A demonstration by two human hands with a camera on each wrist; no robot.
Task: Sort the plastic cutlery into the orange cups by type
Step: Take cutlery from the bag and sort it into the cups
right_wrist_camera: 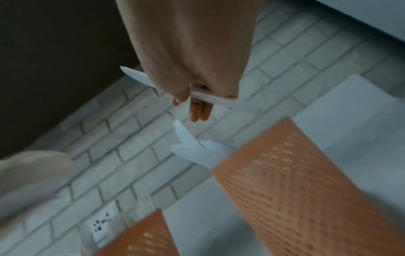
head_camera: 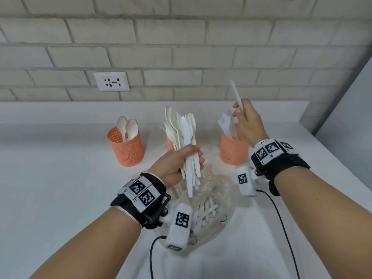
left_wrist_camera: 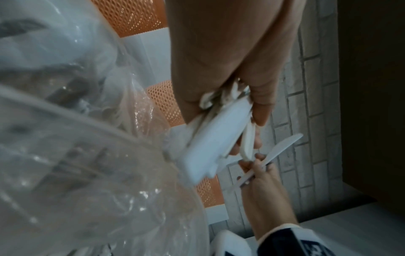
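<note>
My left hand grips an upright bundle of white cutlery, forks and knives mixed, above a clear plastic bowl. My right hand pinches a single white knife, blade up, just above the right orange cup, which holds knives. The left orange cup holds two spoons. A middle orange cup is mostly hidden behind the bundle. In the right wrist view the knife crosses my right hand's fingers over the cup.
The bowl holds a crumpled clear bag and more white cutlery. A brick wall with a socket plate runs behind the white counter. A grey panel bounds the right side. Camera cables trail toward me.
</note>
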